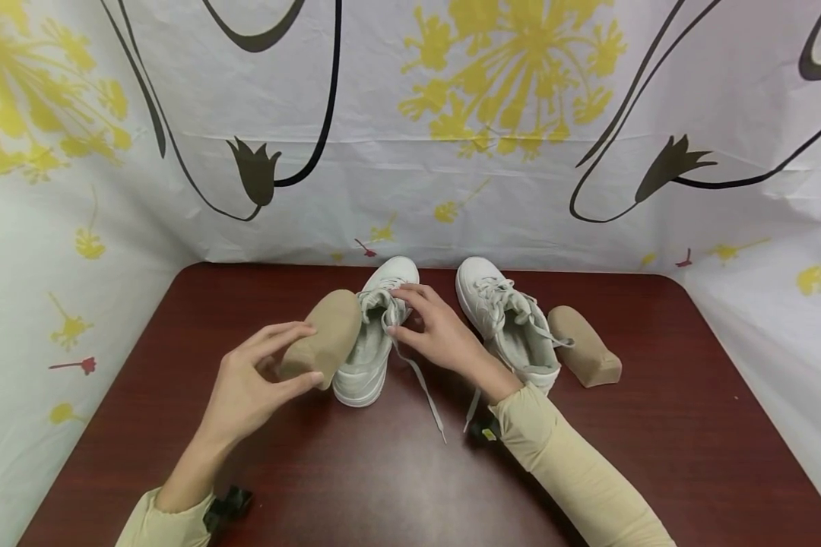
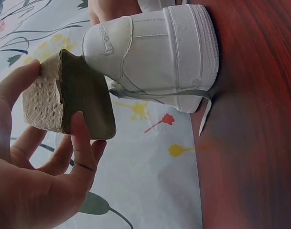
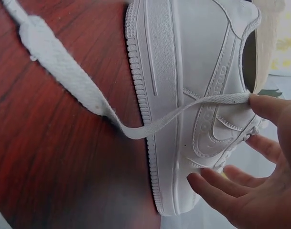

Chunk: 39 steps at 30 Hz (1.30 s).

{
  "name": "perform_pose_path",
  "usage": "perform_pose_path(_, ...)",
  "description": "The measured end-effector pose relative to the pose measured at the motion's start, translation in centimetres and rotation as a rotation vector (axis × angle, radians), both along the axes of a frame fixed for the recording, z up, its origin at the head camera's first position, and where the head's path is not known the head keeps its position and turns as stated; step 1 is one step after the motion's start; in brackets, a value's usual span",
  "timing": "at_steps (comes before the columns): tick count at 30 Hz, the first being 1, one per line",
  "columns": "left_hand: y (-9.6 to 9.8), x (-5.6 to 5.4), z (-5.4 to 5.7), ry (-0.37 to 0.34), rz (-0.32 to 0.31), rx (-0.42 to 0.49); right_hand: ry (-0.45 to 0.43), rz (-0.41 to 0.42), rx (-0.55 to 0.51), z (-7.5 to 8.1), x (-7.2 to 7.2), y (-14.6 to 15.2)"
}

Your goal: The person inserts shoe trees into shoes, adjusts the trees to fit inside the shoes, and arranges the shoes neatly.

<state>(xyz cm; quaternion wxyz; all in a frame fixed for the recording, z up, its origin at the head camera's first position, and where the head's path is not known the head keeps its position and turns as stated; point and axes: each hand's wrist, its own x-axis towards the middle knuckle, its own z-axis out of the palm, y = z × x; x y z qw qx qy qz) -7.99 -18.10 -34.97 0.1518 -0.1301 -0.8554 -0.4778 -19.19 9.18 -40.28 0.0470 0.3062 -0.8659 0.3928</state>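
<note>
My left hand (image 1: pixel 242 384) holds a beige moulded shoe insert (image 1: pixel 335 323), thumb on one side and fingers on the other, beside the left white sneaker (image 1: pixel 361 386). In the left wrist view the insert (image 2: pixel 42 102) shows its rough, blunt end near the sneaker's heel (image 2: pixel 150 57). Over that sneaker's lace area lies my right hand (image 1: pixel 445 334), its fingers spread and lightly bent. Its thumb touches a loose white lace (image 3: pixel 174 117) at the shoe opening, in the right wrist view. Whether the fingertips pinch anything is not plain.
A second white sneaker (image 1: pixel 475 300) stands to the right, with loosened laces. Another beige insert (image 1: pixel 581 346) lies on the dark red table (image 1: pixel 664 425) beside it. Behind the table hangs a white cloth (image 1: pixel 356 182) with a flower print.
</note>
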Motion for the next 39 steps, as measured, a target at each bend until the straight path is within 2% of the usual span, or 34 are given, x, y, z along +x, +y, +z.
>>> perform_pose_path(6, -0.5, -0.5, -1.7, 0.005, -0.013, 0.009, -0.049, 0.013, -0.031, 0.0, -0.1, 0.0)
perform_pose_path(9, -0.5, -0.4, -2.1, 0.023, -0.003, -0.001, -0.057, 0.017, -0.031, 0.0, -0.1, 0.0)
perform_pose_path(12, -0.3, -0.3, -2.1, 0.03, -0.009, 0.005, -0.031, 0.001, 0.0, 0.1, -0.1, 0.1)
perform_pose_path(15, 0.0, -0.3, -2.2, 0.026, -0.047, 0.04, -0.015, -0.024, 0.027, 0.1, -0.2, 0.1)
perform_pose_path(19, 0.3, -0.4, -2.4, 0.015, -0.102, 0.105, -0.044, -0.038, 0.021, 0.0, -0.1, 0.2)
perform_pose_path(23, 0.4, -0.3, -2.5, 0.015, -0.122, 0.127, -0.065, -0.038, 0.006, -0.1, -0.1, 0.1)
perform_pose_path(31, 0.7, -0.3, -2.0, 0.123, -0.115, 0.006, -0.068, -0.048, 0.005, -0.1, -0.2, 0.1)
perform_pose_path(39, 0.8, -0.1, -1.9, 0.148, -0.087, 0.014, -0.071, -0.046, 0.03, -0.3, -0.1, 0.1)
